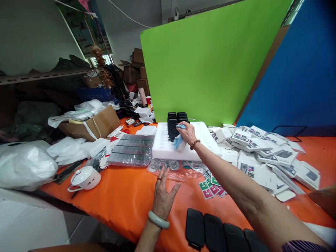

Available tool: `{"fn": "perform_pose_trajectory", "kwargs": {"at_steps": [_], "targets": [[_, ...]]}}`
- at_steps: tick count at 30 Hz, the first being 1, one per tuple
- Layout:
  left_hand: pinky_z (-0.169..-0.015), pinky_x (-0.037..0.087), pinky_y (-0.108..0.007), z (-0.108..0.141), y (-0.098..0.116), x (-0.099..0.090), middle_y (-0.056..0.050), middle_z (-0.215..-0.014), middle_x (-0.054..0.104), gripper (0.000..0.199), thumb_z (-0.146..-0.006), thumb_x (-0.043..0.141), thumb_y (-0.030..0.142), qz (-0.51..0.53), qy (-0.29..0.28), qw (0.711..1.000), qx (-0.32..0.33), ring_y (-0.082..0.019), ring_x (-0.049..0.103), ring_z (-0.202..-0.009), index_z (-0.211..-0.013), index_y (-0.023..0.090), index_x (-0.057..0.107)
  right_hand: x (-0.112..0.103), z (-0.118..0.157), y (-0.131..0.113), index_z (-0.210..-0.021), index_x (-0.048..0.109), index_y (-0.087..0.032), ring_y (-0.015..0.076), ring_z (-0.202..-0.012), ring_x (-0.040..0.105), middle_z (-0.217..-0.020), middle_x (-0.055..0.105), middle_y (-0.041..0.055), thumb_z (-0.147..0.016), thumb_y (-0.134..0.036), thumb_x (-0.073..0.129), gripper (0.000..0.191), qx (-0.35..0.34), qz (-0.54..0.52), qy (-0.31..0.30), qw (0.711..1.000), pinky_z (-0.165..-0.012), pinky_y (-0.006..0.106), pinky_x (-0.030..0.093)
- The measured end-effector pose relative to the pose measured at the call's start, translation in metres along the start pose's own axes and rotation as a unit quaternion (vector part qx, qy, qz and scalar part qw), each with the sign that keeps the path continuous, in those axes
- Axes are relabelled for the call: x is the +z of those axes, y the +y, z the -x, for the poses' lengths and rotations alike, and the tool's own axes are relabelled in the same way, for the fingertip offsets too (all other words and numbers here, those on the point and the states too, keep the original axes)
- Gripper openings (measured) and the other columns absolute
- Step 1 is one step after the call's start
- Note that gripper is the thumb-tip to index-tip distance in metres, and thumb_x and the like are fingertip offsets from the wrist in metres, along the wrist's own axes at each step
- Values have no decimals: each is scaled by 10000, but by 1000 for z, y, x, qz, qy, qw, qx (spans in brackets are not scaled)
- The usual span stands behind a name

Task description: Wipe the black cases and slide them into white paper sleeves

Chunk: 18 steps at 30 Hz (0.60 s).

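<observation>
The blue cloth (178,142) is bunched in the right hand (187,132), over the near part of the white foam block (206,138) and just in front of the black devices (172,127); its crumpled lower part hangs down toward the foam, longer from top to bottom than across, and a smaller bit shows above the fingers. The right hand is closed around it, fingers curled and pointing left, the back of the hand upward; whether the fingers also touch a device cannot be told. The black devices stand upright in the foam in two rows running away from the person, their long axes vertical and their broad faces toward the person. Well apart from the right hand, the left hand (163,196) is empty, fingers loosely spread and pointing away toward the foam, thumb out to the right; whether it touches the orange table (126,199) is unclear. Just ahead of its fingertips is a clear plastic bag (183,175), with green and pink cards (211,189) to the right. Nearer the person, black cases (195,225) lie in a row. Farther out are white boxes (273,150) on the right and a white mug (86,177) on the left.
</observation>
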<state>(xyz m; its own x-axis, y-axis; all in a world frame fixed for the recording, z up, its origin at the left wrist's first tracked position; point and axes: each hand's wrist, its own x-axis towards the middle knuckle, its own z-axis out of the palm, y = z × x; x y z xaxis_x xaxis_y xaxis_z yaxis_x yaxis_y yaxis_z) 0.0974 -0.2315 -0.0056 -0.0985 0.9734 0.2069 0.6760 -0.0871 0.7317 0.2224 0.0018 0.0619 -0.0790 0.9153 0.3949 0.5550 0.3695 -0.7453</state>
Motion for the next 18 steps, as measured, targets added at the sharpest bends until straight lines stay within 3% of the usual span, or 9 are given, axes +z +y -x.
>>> {"fn": "perform_pose_trajectory", "kwargs": {"at_steps": [3,6,10,12,15,18], "targets": [[-1116,305,-452,-8,2,0,-156,-1510,306,589,-883,539,380,-26,6,999,24,-266,282,-1392,-1402,162,366,9,1,-2,-836,661,-163,173,-692,560,-748,653,29,-746,-250,545,171,0,-19,-5,1000,-635,261,429],[-1134,234,-498,-26,0,1,-141,-1538,253,649,-873,553,393,-82,-19,995,49,-292,173,-1427,-1433,162,322,17,9,-10,-803,653,-188,171,-771,571,-821,664,22,-731,-232,568,121,-32,-41,-2,999,-719,267,433],[-1132,148,-559,-58,-18,6,-174,-1535,231,728,-816,624,336,-92,-59,994,-6,-335,136,-1429,-1437,112,316,-2,9,-27,-792,630,-173,165,-754,558,-802,637,30,-753,-269,546,133,-44,-115,57,991,-687,266,435],[-1145,59,-550,-69,-25,7,-179,-1524,257,738,-741,699,273,-7,-50,998,-43,-333,125,-1432,-1393,104,397,-25,2,-39,-762,623,-175,157,-703,541,-735,612,10,-717,-300,596,136,-40,-185,76,979,-638,262,430],[-1166,-11,-460,-72,-22,6,-146,-1504,330,591,-677,748,227,206,6,974,-94,-289,123,-1437,-1235,141,573,-61,1,-57,-721,608,-167,125,-589,507,-629,564,-25,-612,-255,690,162,40,-295,1,955,-556,245,416],[-1135,220,-461,-57,-3,-1,-145,-1407,475,401,-810,628,413,318,32,938,-131,-306,334,-1357,-1123,164,633,-80,27,-63,-663,572,-153,100,-499,475,-560,534,-38,-545,-199,736,207,170,-382,-121,901,-485,236,405]]}}
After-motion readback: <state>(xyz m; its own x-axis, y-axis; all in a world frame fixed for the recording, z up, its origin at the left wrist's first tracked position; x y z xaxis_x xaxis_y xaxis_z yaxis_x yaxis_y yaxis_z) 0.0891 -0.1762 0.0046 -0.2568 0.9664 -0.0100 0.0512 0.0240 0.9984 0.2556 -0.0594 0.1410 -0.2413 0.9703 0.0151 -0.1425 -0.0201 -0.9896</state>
